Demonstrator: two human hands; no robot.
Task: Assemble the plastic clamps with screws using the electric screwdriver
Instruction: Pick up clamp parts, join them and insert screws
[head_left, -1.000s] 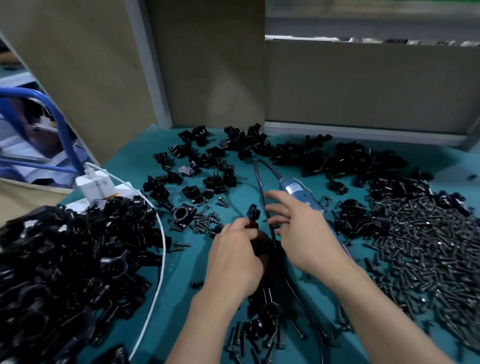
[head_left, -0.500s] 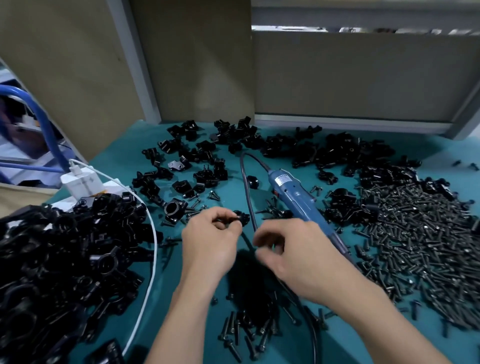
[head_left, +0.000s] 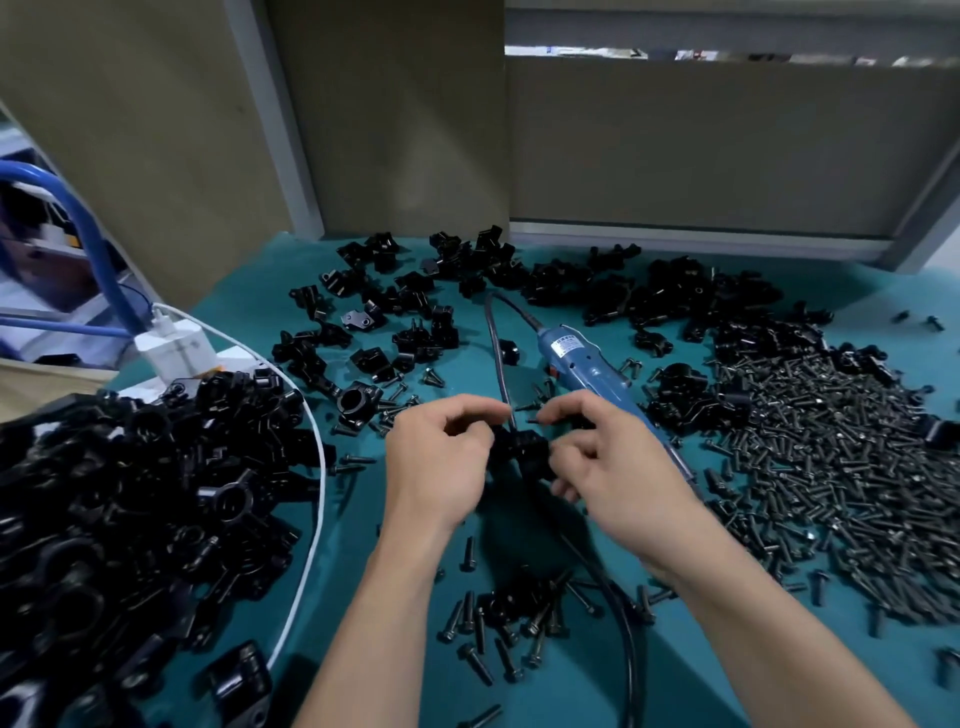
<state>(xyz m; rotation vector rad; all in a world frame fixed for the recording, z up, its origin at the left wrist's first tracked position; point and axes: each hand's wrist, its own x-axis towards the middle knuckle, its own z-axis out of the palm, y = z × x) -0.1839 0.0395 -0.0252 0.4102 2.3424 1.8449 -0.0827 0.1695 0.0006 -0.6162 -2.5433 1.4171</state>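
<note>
Just nearer than the electric screwdriver lying on the teal counter, the left hand and right hand each have their grip curled on one plastic clamp, pinching it from either side; loose screws heap to the screwdriver's right.

Bare mat strip beside the left hand, hemmed by white cable and clamp heap, screw pile banking the right, screwdriver and cord lying by the held clamp, loose screws littering the near middle, panels walling the back
</note>
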